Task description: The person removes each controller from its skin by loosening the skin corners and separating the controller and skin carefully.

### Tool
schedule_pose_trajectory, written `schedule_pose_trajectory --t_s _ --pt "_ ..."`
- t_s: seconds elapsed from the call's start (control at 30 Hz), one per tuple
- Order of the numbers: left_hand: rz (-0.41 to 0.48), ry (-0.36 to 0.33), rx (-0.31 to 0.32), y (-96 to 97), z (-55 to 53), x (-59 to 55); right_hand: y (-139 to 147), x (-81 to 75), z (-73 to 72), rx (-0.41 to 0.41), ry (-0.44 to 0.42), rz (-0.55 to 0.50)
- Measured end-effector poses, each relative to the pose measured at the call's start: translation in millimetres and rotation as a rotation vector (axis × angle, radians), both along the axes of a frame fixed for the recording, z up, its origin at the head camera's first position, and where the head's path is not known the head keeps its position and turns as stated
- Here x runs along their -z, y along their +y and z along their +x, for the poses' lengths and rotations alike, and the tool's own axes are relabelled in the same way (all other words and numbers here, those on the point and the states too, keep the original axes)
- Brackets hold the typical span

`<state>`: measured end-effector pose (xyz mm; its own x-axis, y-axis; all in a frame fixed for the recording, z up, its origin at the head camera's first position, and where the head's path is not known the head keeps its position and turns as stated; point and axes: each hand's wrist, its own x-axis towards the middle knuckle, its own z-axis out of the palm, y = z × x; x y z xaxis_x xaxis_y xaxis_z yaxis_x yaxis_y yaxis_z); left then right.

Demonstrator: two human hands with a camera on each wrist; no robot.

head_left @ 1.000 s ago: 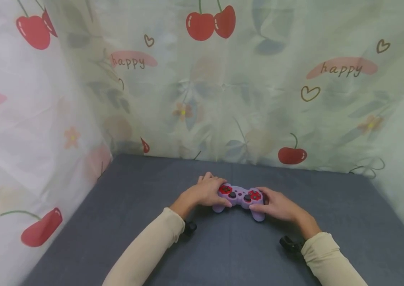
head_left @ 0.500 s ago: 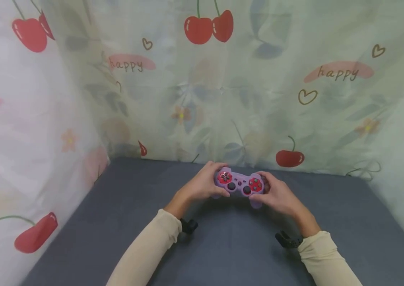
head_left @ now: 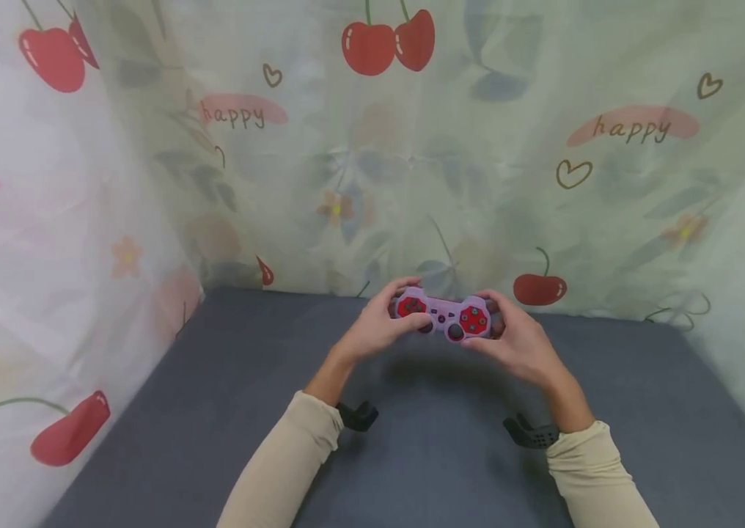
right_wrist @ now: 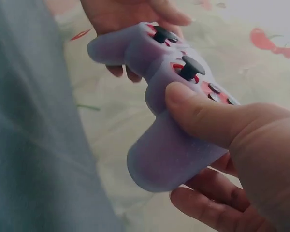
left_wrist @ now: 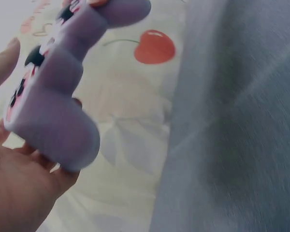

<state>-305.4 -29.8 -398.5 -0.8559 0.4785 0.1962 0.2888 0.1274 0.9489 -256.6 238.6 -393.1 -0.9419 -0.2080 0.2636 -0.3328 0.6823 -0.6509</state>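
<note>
Reader: Where is the object, and what are the hands doing?

Describer: A lilac two-handled game controller (head_left: 441,305), with red button panels (head_left: 474,321) and black mushroom-topped thumbsticks (right_wrist: 192,67), is just right of centre in the frame; it hangs above a dark blue-grey tabletop (head_left: 425,469), with its shadow (head_left: 445,372) below; the bare left hand (head_left: 375,323) cups its left side, fingers behind, thumb seemingly just off the face near the left stick; the bare right hand (head_left: 524,341) pinches the right side, thumb on the lilac rim beside the right stick, fingers underneath.

Reader: How might it handle?

Describer: Probably light, a stiff body under a soft, rubbery-looking skin; I judge it grippy rather than slippery, and not very fragile; the rounded handles (right_wrist: 154,162) look the surest hold, since the sticks could tilt if squeezed.

Reader: And edges, open room?

Describer: The tabletop's far edge crosses mid-frame, meeting a pale plastic-looking sheet (head_left: 280,183) printed with red cherries; how near the controller is to it, I cannot tell; there is more room toward the lower middle of the frame, between the beige sleeves (head_left: 280,462) and black wrist-worn devices (head_left: 358,416).
</note>
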Motion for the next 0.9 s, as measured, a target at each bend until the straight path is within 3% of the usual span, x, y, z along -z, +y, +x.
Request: schedule_pose_trajectory --t_s 0.17,0.33,0.63,0.9 --pt "0.090 -0.040 -0.074 8.1 4.8 -6.8 -6.2 -7.1 0.0 -0.005 0.053 -0.076" --pt "0.071 -0.018 -0.141 11.2 6.1 -10.9 -10.7 -12.6 1.0 -0.004 0.124 -0.079" --pt "0.132 0.016 -0.128 18.2 7.9 -7.6 -10.7 -12.0 1.7 -0.003 0.159 -0.047" --pt "0.105 0.046 -0.135 18.3 9.9 0.4 -9.0 -11.6 7.7 -0.065 0.074 -0.067"
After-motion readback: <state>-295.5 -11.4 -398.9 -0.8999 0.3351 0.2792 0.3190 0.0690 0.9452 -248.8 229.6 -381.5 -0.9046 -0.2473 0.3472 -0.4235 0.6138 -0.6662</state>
